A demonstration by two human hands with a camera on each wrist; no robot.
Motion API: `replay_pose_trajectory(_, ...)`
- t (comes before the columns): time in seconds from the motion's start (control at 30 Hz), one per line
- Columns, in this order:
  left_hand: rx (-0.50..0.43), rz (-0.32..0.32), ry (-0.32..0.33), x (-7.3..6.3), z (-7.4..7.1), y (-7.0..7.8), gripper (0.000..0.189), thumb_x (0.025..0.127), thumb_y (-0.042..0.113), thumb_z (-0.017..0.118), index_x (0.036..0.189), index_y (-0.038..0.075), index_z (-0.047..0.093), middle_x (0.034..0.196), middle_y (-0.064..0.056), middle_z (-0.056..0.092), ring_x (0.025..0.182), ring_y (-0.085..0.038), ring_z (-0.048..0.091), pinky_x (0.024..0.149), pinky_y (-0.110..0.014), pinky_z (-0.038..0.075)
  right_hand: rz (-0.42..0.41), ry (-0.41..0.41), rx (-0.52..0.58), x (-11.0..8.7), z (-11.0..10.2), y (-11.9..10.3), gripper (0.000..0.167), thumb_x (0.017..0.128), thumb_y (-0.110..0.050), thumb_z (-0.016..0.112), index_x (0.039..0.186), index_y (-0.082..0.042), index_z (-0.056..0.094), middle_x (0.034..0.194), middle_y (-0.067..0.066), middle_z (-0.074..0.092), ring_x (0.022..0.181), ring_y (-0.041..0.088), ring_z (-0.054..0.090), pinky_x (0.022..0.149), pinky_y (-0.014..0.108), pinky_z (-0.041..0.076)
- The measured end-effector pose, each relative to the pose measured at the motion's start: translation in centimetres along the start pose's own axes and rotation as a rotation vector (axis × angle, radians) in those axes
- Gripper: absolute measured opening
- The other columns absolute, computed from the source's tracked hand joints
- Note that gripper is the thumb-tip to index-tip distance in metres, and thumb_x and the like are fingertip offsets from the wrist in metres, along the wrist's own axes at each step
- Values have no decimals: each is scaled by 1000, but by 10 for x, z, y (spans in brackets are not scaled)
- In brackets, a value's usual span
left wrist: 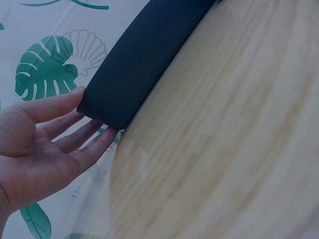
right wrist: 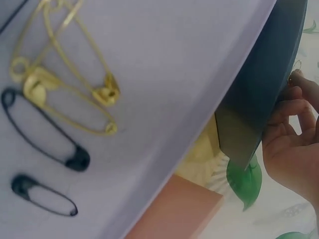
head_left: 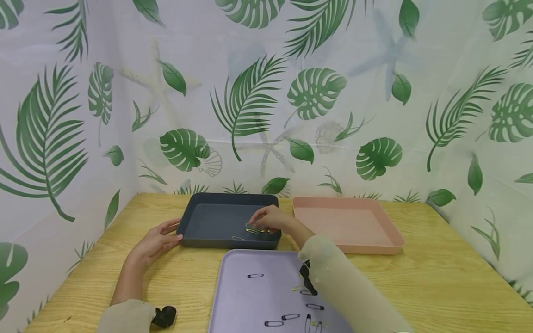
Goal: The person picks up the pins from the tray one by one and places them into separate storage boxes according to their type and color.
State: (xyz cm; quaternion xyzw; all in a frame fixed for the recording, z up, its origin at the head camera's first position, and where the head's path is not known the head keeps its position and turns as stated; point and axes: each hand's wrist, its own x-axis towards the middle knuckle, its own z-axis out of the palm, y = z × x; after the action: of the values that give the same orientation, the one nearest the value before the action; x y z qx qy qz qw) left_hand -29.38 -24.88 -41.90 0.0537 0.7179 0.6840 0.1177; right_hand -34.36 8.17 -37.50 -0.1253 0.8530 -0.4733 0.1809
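Observation:
A dark blue tray (head_left: pixel 216 221) stands at the back of the table, with several gold safety pins (head_left: pixel 251 230) at its right end. My left hand (head_left: pixel 156 243) touches the tray's left corner with fairly straight fingers; the left wrist view shows the thumb against the wall of the tray (left wrist: pixel 134 64). Over the tray's right part, my right hand (head_left: pixel 270 218) pinches a gold safety pin (right wrist: pixel 297 64) at its fingertips. In front lies a lilac tray (head_left: pixel 237 296) bearing several black safety pins (head_left: pixel 290 317) and gold ones (right wrist: pixel 70 107). My right forearm hides part of it.
A pink tray (head_left: pixel 341 222), with nothing seen in it, stands right of the dark blue one. Under the trays is a wood-grain table (head_left: pixel 449 277). Leaf-patterned sheeting (head_left: pixel 266 115) rises behind and along both sides.

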Motion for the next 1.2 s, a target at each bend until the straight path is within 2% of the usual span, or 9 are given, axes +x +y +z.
replay_pose_trajectory(0.33, -10, 0, 6, 1, -1, -1, 63, 91, -3, 51, 143, -5, 16, 145, -29, 14, 121, -32, 38, 89, -28, 43, 13, 14, 0, 2, 7, 3, 14, 83, -1, 63, 95, -1, 68, 77, 7, 62, 51, 14, 43, 43, 22, 34)
replay_pose_trajectory(0.9, 8, 1, 3, 0, 0, 0, 64, 91, 0, 53, 144, -4, 16, 146, -28, 13, 125, -36, 33, 94, -34, 39, 0, 38, -41, 0, 14, 1, 13, 82, 0, 63, 93, -1, 69, 75, 6, 64, 48, 13, 42, 41, 21, 33)
replay_pose_trajectory(1.2, 7, -7, 8, 0, 0, 0, 65, 91, 0, 54, 144, -3, 17, 146, -27, 14, 124, -36, 34, 92, -31, 41, -5, 49, -22, -1, 13, 2, 15, 81, 1, 63, 95, 0, 69, 76, 10, 66, 48, 12, 43, 41, 21, 34)
